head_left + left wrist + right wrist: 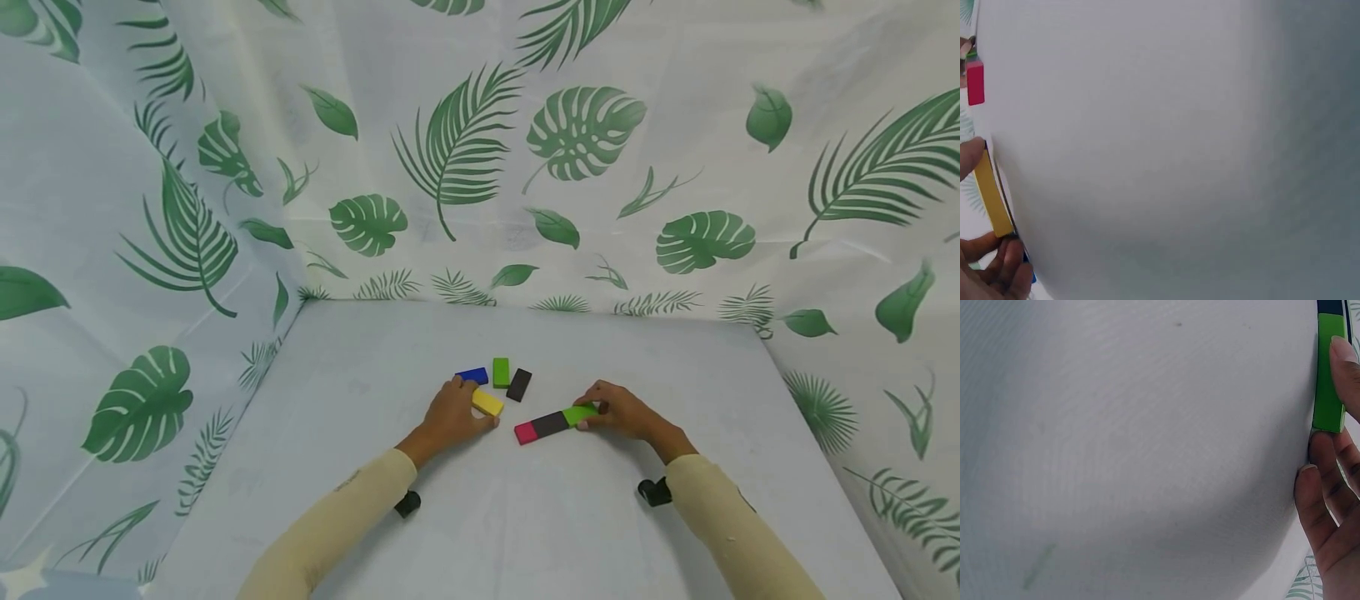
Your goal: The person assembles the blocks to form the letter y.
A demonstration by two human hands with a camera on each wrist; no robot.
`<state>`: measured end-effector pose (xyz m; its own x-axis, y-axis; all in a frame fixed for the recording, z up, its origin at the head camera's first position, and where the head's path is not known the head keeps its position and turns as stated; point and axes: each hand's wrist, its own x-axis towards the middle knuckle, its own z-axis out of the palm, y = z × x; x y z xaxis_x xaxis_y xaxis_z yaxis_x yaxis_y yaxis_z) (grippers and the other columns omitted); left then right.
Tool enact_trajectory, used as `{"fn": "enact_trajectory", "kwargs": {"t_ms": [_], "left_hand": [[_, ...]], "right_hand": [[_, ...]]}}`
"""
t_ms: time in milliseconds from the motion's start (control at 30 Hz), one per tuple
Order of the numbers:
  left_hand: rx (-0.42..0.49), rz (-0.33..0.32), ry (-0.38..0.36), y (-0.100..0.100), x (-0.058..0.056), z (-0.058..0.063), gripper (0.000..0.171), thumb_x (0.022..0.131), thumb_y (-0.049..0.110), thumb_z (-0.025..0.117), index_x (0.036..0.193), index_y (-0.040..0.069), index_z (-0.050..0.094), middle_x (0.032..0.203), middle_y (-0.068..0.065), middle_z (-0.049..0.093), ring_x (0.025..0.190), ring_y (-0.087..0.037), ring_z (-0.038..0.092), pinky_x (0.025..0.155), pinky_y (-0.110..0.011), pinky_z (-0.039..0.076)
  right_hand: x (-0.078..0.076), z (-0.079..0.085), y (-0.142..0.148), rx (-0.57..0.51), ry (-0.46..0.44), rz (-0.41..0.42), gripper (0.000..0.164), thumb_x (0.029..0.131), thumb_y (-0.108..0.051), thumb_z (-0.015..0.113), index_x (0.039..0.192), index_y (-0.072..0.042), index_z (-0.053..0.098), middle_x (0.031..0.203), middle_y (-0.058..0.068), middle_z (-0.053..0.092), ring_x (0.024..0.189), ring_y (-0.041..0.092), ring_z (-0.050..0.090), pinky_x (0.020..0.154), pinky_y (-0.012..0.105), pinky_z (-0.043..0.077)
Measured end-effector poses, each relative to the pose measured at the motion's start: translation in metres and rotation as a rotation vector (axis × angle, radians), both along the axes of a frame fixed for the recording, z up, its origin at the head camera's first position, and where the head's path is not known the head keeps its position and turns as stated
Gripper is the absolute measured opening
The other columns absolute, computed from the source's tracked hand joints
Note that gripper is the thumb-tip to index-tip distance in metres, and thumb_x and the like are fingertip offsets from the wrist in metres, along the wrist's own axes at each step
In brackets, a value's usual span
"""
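Note:
My left hand (452, 412) holds a yellow block (488, 402) by its ends, thumb at one end and fingertips at the other; the left wrist view shows this yellow block (993, 192) close up. My right hand (624, 410) pinches a green block (580, 415), with the thumb along its side in the right wrist view. That green block stands end to end with a black block (550, 425) and a red block (527, 432), making a slanted row on the table. A blue block (473, 376) lies just beyond my left fingers, partly covered by them.
Another green block (501, 372) and another black block (519, 385) lie loose beyond the yellow one. The white table (525, 525) ends at a leaf-printed cloth (465, 250) at the back and sides. Dark wrist cameras (656, 492) hang under both sleeves.

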<state>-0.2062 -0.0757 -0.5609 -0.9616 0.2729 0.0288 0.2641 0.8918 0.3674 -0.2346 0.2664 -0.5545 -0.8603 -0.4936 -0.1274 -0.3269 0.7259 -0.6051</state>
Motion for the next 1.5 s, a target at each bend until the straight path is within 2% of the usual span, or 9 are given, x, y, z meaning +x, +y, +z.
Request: {"fn": "enact_trajectory", "kwargs": {"t_ms": [167,400,733,1000,1200,1500], "left_hand": [[0.044,-0.034,-0.063,-0.005,-0.003,0.003,0.074,0.082,0.053,0.076,0.135,0.004,0.057,0.122,-0.011,0.06,0.106,-0.021,0.057,0.098,-0.039,0.052],[0.092,-0.109,-0.125,-0.01,-0.009,0.005,0.073,0.086,0.044,0.076,0.142,0.004,0.051,0.131,-0.01,0.059,0.117,-0.021,0.057,0.106,-0.037,0.047],[0.18,-0.177,-0.19,-0.009,-0.012,0.012,0.075,0.087,0.033,0.077,0.148,0.004,0.045,0.146,-0.012,0.052,0.136,-0.026,0.048,0.115,-0.041,0.038],[0.235,-0.178,-0.205,-0.007,-0.017,0.01,0.073,0.087,0.031,0.077,0.148,0.008,0.044,0.147,-0.007,0.05,0.137,-0.022,0.047,0.115,-0.038,0.038],[0.306,-0.204,-0.207,-0.006,-0.017,0.012,0.071,0.085,0.031,0.081,0.144,0.008,0.049,0.139,-0.007,0.055,0.126,-0.022,0.052,0.11,-0.039,0.043],[0.288,-0.216,-0.232,-0.002,-0.016,0.012,0.071,0.084,0.036,0.08,0.144,0.012,0.052,0.137,-0.003,0.057,0.12,-0.019,0.053,0.104,-0.037,0.047]], "right_hand": [[0.0,0.001,-0.001,0.001,-0.002,-0.005,0.04,0.083,-0.033,0.081,0.119,-0.015,0.074,0.107,-0.001,0.062,0.09,0.015,0.052,0.079,0.03,0.045],[0.001,0.002,-0.002,-0.006,-0.002,0.0,0.041,0.084,-0.033,0.081,0.119,-0.013,0.074,0.107,0.001,0.062,0.089,0.015,0.052,0.078,0.029,0.044],[0.001,0.002,-0.003,-0.003,0.004,-0.007,0.041,0.083,-0.033,0.082,0.118,-0.014,0.074,0.106,0.001,0.062,0.089,0.015,0.051,0.078,0.029,0.044],[0.001,0.002,-0.001,0.003,-0.007,-0.003,0.042,0.083,-0.034,0.081,0.12,-0.014,0.074,0.108,0.001,0.062,0.091,0.015,0.052,0.079,0.029,0.045],[0.001,0.003,-0.002,0.007,0.002,0.003,0.041,0.083,-0.033,0.081,0.119,-0.014,0.074,0.107,0.001,0.062,0.09,0.015,0.052,0.078,0.029,0.045],[0.0,0.002,-0.003,0.009,-0.007,-0.007,0.04,0.083,-0.032,0.082,0.118,-0.015,0.075,0.106,0.0,0.062,0.09,0.015,0.053,0.079,0.03,0.045]]}}
